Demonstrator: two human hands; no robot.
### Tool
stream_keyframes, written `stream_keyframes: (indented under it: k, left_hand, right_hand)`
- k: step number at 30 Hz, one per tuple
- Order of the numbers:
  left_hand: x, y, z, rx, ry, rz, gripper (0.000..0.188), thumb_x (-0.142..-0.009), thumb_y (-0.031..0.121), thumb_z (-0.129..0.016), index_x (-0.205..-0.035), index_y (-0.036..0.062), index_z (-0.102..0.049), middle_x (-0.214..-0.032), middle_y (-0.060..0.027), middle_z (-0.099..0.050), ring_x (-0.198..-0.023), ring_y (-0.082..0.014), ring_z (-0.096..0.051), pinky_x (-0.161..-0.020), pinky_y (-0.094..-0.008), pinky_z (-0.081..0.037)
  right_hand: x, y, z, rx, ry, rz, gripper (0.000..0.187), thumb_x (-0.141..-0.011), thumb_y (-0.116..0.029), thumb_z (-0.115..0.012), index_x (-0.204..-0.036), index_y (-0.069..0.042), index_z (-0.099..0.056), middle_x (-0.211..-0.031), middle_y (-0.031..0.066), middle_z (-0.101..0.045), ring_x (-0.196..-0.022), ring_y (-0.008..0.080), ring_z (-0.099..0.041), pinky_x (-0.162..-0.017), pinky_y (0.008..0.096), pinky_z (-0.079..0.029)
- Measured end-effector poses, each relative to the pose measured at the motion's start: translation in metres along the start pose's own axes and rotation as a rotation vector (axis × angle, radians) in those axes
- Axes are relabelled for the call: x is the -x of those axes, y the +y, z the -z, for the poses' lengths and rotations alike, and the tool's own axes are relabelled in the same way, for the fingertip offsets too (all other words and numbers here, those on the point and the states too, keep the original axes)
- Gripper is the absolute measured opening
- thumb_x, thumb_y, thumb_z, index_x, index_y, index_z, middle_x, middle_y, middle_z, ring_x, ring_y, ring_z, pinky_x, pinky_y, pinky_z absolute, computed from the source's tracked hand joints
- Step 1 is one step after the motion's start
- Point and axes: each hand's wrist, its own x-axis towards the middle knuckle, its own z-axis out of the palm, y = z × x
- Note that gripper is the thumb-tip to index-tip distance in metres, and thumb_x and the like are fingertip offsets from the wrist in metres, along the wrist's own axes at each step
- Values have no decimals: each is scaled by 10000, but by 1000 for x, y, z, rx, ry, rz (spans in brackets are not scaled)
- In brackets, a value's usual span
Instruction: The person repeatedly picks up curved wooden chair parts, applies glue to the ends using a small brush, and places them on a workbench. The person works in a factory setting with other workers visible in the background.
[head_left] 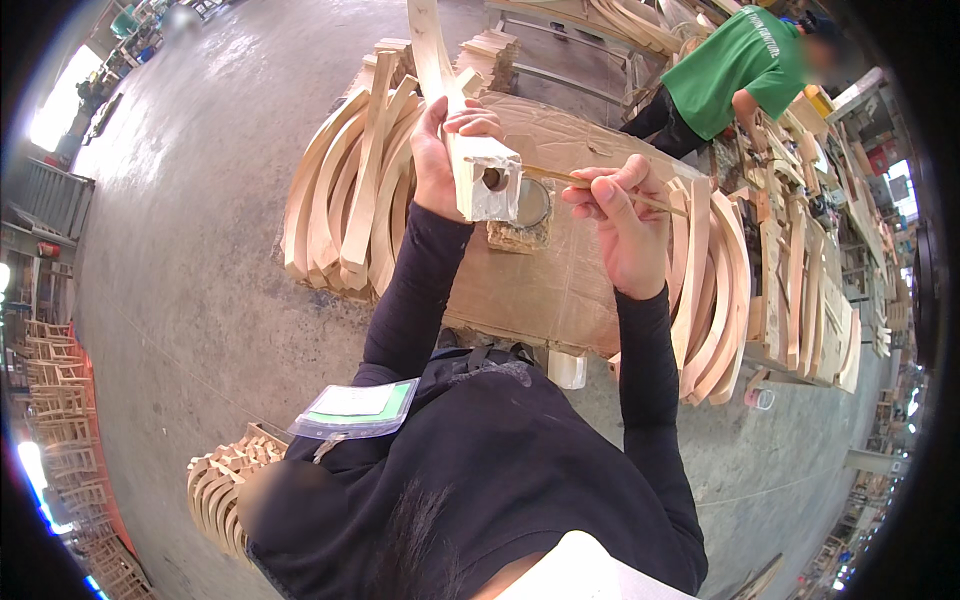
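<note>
Left hand (pixel 434 168): wrapped around a wooden piece (pixel 438 72) — holed end toward the wearer, raised above the cardboard (pixel 580 290). Right hand (pixel 632 228): pinching a thin stick (pixel 556 176), tip beside that end. Outward — curved wooden parts (pixel 330 200) flank the cardboard.

Brown cardboard surface (pixel 570 290) with a rough block (pixel 517 238) and round container (pixel 535 205), curved wooden pieces (pixel 693 275) at both sides.
</note>
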Motion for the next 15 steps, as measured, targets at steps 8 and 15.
stream_keyframes:
  k: [8, 15]
  left_hand:
    - [5, 3, -2, 10, 7, 3, 168, -903, 146, -546, -938, 12, -451, -596, 11, -458, -507, -96, -470, -529, -236, -444]
    - [-2, 7, -4, 2, -9, 47, 175, -904, 141, -552, -943, 4, -450, -608, 4, -468, -517, -96, -471, -533, -245, -448]
  right_hand:
    - [-3, -7, -3, -6, 53, -86, 199, -917, -75, -637, -759, -69, -517, -818, 145, -704, -725, 215, -709, -606, 290, -570]
    - [1, -13, -3, 19, 236, -85, 250, -922, -141, -639, -709, -103, -514, -639, 50, -624, -580, 140, -641, -519, 263, -513]
